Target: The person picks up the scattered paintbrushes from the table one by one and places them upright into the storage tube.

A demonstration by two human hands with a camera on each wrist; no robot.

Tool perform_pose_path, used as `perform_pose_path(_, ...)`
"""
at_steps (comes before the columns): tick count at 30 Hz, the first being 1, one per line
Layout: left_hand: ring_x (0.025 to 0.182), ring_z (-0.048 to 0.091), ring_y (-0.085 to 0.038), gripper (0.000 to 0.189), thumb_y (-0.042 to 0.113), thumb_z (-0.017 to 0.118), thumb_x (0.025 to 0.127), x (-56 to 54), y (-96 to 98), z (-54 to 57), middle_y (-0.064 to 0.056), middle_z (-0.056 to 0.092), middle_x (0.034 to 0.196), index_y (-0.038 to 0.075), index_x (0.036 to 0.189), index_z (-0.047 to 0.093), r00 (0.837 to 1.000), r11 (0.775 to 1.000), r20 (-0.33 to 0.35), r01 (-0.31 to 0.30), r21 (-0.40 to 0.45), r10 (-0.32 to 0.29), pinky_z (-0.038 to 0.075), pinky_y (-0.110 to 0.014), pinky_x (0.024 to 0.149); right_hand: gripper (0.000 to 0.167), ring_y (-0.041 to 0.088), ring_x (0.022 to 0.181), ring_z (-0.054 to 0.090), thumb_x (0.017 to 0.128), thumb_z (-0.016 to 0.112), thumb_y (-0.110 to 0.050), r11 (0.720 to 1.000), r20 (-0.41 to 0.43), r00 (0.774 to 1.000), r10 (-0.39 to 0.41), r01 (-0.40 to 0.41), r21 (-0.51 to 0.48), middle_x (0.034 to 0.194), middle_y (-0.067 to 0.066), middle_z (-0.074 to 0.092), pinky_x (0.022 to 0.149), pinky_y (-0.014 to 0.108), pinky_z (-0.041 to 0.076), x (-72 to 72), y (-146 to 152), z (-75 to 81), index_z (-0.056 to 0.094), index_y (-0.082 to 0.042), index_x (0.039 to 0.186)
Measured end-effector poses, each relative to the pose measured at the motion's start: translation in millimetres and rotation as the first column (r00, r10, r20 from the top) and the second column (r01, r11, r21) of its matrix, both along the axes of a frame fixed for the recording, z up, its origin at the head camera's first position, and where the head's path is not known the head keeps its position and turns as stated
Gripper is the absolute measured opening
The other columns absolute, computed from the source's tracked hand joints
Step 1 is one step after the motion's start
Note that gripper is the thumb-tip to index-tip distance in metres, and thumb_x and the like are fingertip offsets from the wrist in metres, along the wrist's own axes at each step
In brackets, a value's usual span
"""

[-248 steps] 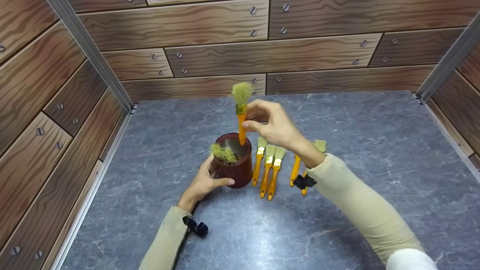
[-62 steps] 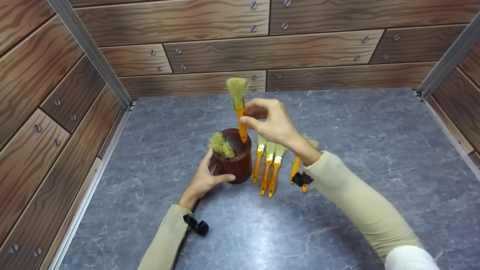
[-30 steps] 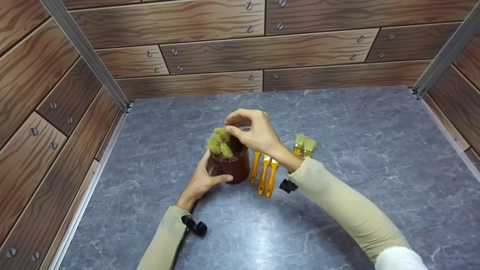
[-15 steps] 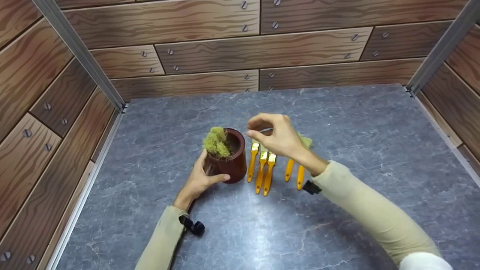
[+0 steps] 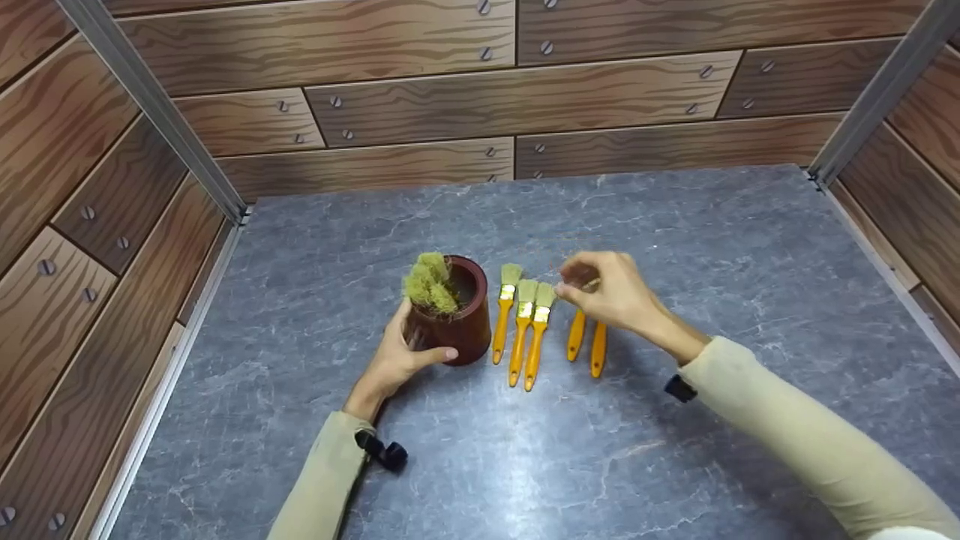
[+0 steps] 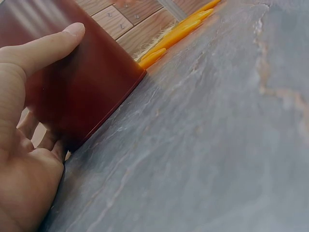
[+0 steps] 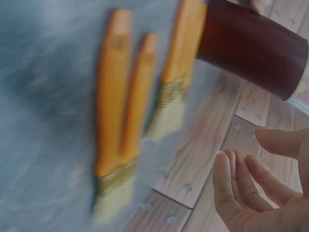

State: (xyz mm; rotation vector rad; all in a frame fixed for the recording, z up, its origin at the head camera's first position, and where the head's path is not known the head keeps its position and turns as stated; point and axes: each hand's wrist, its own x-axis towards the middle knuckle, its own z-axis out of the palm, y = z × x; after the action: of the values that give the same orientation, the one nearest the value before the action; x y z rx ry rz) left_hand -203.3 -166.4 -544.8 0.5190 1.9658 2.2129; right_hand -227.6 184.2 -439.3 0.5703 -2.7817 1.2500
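Observation:
A dark red-brown cylindrical cup stands upright on the table. My left hand holds it from the left, with the thumb across its front, as the left wrist view also shows. Bushy yellow-green bristles of paintbrushes stick out at the cup's left rim; their handles are hidden inside. My right hand hovers over two orange-handled paintbrushes, its fingers loosely bent and holding nothing. It hides their bristles in the head view, but the right wrist view shows the pair of brushes whole, though blurred.
Between the cup and my right hand lie 3 more orange paintbrushes, bristles pointing away. The grey marbled table ends at a back wall printed with wood planks. Metal posts mark the corners.
My right hand has let go of a paintbrush, which now stands in the cup with the others. The hand has moved right, over the two right-hand brushes. The left hand stays on the cup.

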Motion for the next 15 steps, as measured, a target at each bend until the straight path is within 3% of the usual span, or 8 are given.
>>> perform_pose_path(7,0.161,0.033,-0.023,0.119,0.004,0.096,0.077,-1.2,0.8,-0.4,-0.009,0.042,0.169,0.014,0.171,0.023,1.0,1.0,0.011,-0.016,0.0,0.016,0.03,-0.029,0.131,0.021,0.035,0.085,0.078,0.089,0.085,-0.007,0.996,-0.002,1.0,-0.021,0.021,0.09,0.095,0.019,0.079,0.079,0.047,0.068,2.9,22.8,-21.8,0.076,0.005,0.103)
perform_pose_path(15,0.163,0.028,-0.023,0.123,0.004,0.097,0.076,0.7,-0.2,1.5,-0.008,0.037,0.173,0.014,0.172,0.019,0.999,0.999,0.03,-0.041,-0.032,0.042,0.023,-0.036,0.135,0.019,0.02,0.073,0.071,0.085,0.09,-0.01,0.986,0.065,0.997,-0.038,0.027,0.167,0.085,0.01,0.076,0.066,0.029,0.063,7.9,40.0,-38.6,0.075,-0.001,0.091)
